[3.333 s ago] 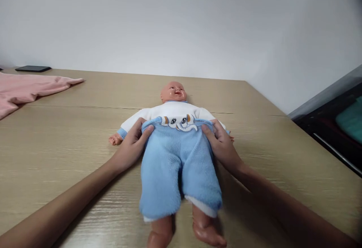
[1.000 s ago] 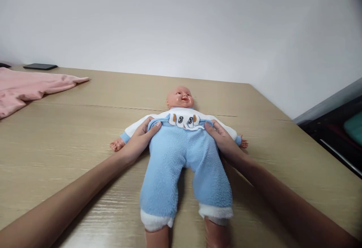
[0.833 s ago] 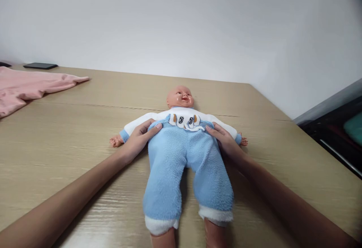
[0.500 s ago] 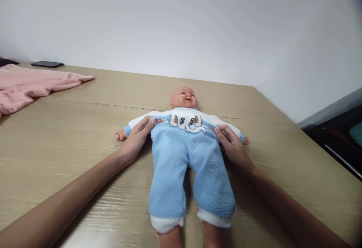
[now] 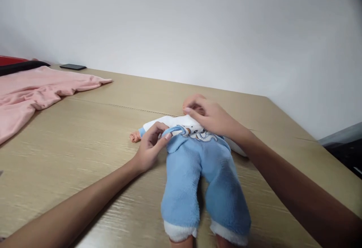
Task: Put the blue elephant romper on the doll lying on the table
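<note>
A baby doll lies on its back on the wooden table, dressed in a white top point(image 5: 172, 120) with blue cuffs and fleecy light-blue trousers point(image 5: 182, 180) with white hems. An elephant face point(image 5: 198, 131) is stitched at the belly. My left hand point(image 5: 149, 146) pinches the blue waistband point(image 5: 174, 130) at the left hip, lifting it a little. Above the doll's chest is my right hand point(image 5: 209, 116), its fingers loosely curved and the thumb apart. It covers most of the doll's head point(image 5: 190, 100); whether it touches it I cannot tell. My right forearm hides the doll's arm on that side.
Pink cloth point(image 5: 42, 89) spreads over the table's left side. Behind it lie a black item point(image 5: 25, 67) and a dark phone-like slab point(image 5: 72, 67). A white wall point(image 5: 141, 33) rises behind the table point(image 5: 113, 127). Something dark stands past the right edge.
My right hand has let go of the waistband on the right and moved up and left over the doll's head. My left hand still grips its side. The view has shifted.
</note>
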The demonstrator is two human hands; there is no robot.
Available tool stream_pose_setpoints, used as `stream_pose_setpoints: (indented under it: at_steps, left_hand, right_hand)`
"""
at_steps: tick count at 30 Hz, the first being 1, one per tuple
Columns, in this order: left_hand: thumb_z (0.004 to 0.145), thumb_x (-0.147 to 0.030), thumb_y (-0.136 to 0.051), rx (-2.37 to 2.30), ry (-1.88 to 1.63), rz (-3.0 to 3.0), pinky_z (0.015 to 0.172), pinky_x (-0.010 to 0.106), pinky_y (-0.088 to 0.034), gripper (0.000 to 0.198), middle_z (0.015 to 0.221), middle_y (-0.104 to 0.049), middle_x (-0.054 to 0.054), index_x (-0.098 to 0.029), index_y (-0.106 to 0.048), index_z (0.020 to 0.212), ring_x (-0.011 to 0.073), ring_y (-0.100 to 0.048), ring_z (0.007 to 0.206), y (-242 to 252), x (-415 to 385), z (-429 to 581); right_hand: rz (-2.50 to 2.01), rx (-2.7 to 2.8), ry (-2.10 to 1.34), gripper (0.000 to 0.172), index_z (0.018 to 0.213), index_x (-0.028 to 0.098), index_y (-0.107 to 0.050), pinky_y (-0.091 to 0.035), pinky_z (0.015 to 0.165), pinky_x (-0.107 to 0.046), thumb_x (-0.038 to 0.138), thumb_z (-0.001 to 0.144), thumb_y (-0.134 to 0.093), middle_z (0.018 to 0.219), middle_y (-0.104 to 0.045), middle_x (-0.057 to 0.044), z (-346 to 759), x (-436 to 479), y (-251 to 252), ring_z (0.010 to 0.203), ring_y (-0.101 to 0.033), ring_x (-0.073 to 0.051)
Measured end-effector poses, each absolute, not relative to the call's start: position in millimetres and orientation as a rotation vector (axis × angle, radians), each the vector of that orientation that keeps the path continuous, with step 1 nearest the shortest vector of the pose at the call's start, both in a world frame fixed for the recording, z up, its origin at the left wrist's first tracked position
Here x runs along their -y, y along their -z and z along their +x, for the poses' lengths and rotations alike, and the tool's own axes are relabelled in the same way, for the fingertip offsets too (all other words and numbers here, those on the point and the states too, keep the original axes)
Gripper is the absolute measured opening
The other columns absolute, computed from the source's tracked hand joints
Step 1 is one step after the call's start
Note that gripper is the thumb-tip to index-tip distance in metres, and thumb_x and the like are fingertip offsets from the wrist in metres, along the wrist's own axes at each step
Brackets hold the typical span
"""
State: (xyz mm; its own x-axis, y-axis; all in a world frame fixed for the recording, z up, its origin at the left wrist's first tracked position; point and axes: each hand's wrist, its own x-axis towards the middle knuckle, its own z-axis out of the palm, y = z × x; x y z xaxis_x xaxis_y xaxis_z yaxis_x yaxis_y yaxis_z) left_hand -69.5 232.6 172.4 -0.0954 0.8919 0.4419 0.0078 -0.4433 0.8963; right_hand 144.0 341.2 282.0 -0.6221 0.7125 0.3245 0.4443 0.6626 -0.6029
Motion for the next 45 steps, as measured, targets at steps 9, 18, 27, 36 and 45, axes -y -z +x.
stream_pose_setpoints:
  at_steps: [9, 18, 27, 36, 45]
  left_hand:
    - [0.113, -0.042, -0.064, -1.101, -1.721, 1.768, 0.079, 0.031, -0.047, 0.019, 0.095, -0.066, 0.002, -0.023, -0.066, 0.112, 0.0178, -0.059, 0.086, -161.2, -231.8, -72.0]
    - [0.113, -0.021, -0.061, -0.923, -1.764, 2.008, 0.082, 0.026, -0.050, 0.003, 0.094, -0.063, -0.001, -0.023, -0.063, 0.114, 0.0137, -0.059, 0.086, -165.5, -233.8, -75.1]
    - [0.113, -0.019, -0.059, -0.794, -1.970, 1.918, 0.083, 0.033, -0.053, 0.020, 0.098, -0.071, 0.001, -0.029, -0.063, 0.129, 0.0174, -0.066, 0.087, -161.5, -229.7, -69.2]
    - [0.100, -0.054, -0.077, -1.073, -1.570, 1.081, 0.085, 0.028, -0.054, 0.032, 0.105, -0.075, 0.002, -0.024, -0.068, 0.108, 0.0185, -0.069, 0.098, -174.4, -255.9, -74.9]
    - [0.082, -0.060, -0.090, -1.024, -1.479, 0.832, 0.075, 0.027, -0.056, 0.048, 0.094, -0.075, -0.001, -0.027, -0.063, 0.104, 0.0171, -0.069, 0.081, -165.6, -274.1, -75.4]
  right_hand:
    - [-0.516, 3.286, -0.516, 0.014, 0.103, 0.021, -0.076, -0.049, 0.075, -0.031, 0.017, 0.089, -0.080, 0.107, -0.083, -0.005, 30.4, -377.0, -266.4, 0.092, -0.075, -0.025]
    - [-0.452, 2.485, -0.911, 0.030, 0.117, 0.023, -0.060, -0.051, 0.092, -0.033, 0.017, 0.088, -0.065, 0.112, -0.074, -0.003, 101.2, -381.3, -266.4, 0.102, -0.069, -0.022]
    - [-0.379, 2.580, -0.983, 0.024, 0.105, 0.025, -0.065, -0.053, 0.102, -0.039, 0.014, 0.083, -0.065, 0.120, -0.078, -0.006, 124.1, -378.7, -251.3, 0.109, -0.070, -0.024]
    - [-0.614, 2.546, -1.317, 0.020, 0.107, 0.024, -0.081, -0.054, 0.110, -0.039, 0.032, 0.095, -0.068, 0.122, -0.082, -0.006, 112.9, -374.2, -262.2, 0.120, -0.073, -0.025]
    - [-1.306, 2.476, -0.573, 0.023, 0.118, 0.018, -0.071, -0.049, 0.091, -0.035, 0.036, 0.108, -0.061, 0.123, -0.081, -0.014, 105.0, -329.2, -267.9, 0.112, -0.072, -0.028]
